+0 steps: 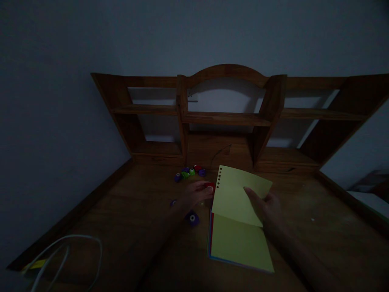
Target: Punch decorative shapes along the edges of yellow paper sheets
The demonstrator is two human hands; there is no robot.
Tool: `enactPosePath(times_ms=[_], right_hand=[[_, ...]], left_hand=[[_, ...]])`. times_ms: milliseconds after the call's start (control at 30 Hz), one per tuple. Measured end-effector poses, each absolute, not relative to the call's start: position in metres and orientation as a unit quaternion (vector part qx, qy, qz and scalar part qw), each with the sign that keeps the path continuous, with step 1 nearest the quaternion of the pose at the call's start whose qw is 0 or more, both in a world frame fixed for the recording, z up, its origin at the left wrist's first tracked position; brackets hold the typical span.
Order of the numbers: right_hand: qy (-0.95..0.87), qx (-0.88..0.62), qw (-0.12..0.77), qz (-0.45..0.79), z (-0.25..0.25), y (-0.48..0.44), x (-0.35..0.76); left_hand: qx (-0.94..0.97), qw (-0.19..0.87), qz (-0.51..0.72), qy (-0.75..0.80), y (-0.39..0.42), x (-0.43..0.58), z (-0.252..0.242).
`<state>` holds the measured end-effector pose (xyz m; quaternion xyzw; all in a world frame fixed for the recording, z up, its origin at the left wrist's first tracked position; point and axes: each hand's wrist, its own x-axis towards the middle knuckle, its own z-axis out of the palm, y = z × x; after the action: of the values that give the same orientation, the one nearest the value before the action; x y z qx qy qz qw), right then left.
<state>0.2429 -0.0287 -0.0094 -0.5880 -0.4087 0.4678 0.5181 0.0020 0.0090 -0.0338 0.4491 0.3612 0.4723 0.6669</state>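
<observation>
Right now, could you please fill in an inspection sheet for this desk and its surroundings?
Surface: wooden desk, dimly lit.
Job's things: yellow sheet with small cut-outs along its left edge, over a paper stack; red punch-like piece at that edge.
Clutter: cluster of coloured pieces towards the back; purple piece beside the left forearm.
Hands: left hand holds the red punch-like piece; right hand grips the yellow sheet, thumb on top.
Cables: white cord, looped, near left.
Surroundings: wooden shelf unit; wall socket behind.

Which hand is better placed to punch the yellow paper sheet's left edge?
Likely the left hand: it holds the small red punch at that edge; the right hand grips the sheet.
</observation>
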Motion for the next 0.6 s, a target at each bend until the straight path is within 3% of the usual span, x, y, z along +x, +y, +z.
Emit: enactPosePath(times_ms=[600], right_hand=[[-0.423,-0.591,0.488,0.484,-0.0077,-0.0248,0.2462]], left_hand=[[0.53,0.614,0.429,0.398,0.0029,0.0001,-0.0264]])
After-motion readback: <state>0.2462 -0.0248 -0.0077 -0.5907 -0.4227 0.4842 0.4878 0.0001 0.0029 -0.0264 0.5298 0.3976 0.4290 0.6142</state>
